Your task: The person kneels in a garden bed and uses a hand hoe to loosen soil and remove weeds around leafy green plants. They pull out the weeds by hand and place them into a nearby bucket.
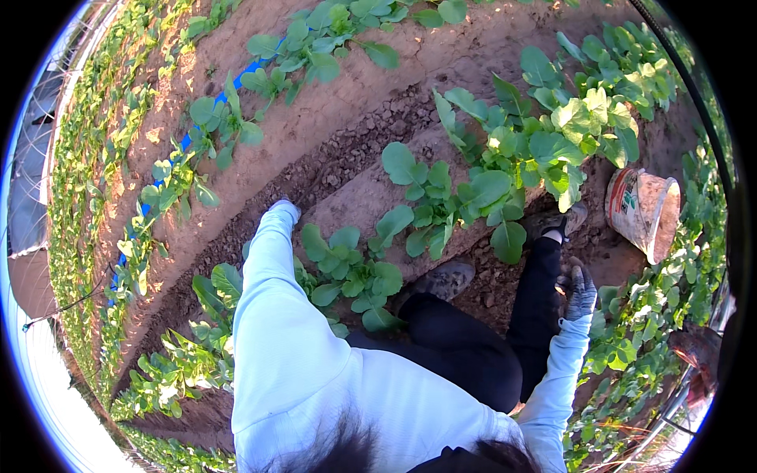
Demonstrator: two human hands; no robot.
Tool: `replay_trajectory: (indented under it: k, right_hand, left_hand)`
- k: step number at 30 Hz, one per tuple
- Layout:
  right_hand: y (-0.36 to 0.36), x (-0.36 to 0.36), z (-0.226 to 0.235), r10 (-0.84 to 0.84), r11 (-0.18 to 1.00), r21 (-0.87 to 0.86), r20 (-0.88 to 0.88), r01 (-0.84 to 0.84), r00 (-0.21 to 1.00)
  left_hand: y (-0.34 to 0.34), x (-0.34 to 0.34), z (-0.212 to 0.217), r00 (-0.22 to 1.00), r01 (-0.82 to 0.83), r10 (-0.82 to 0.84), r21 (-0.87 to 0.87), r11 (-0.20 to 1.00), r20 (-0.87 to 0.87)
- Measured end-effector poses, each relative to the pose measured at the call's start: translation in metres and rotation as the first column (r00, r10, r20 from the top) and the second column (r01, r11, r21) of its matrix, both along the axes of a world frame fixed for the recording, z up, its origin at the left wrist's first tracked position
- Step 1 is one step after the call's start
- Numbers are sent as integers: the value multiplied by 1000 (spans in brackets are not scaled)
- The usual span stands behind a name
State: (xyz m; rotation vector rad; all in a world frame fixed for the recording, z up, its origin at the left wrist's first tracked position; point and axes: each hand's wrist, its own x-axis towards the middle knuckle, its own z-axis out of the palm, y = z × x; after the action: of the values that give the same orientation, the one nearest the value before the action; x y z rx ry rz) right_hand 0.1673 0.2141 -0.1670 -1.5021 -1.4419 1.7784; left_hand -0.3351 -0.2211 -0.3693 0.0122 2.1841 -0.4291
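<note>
My left hand (287, 210) reaches far out to the furrow of crumbly soil (331, 162), left of a row of leafy green plants (359, 272). Little of it shows past the light blue sleeve, and its fingers cannot be made out. My right hand (579, 292), in a dark grey glove, hangs beside my right leg with its fingers apart and nothing visible in them. Above and to the right of that hand, a mud-stained white bucket (639, 213) leans over on the soil. Larger leafy plants (544, 146) grow between my arms, farther ahead.
My shoes (445, 280) stand in the soil close to the middle plants. A blue strip (187, 142) runs along another plant row at the left. A dark cable (686, 71) curves down the right side. More greenery (631, 335) lines the right.
</note>
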Motion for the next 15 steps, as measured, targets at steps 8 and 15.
replay_trajectory:
  k: [8,15]
  right_hand:
    - [-4,-17,-1,100,995,-10,65,-99,993]
    - [-1,-8,7,154,988,-36,123,-150,980]
  left_hand:
    - [-21,4,-39,998,36,-33,-55,998,52]
    - [-36,-27,-87,997,-73,76,203,976,-9]
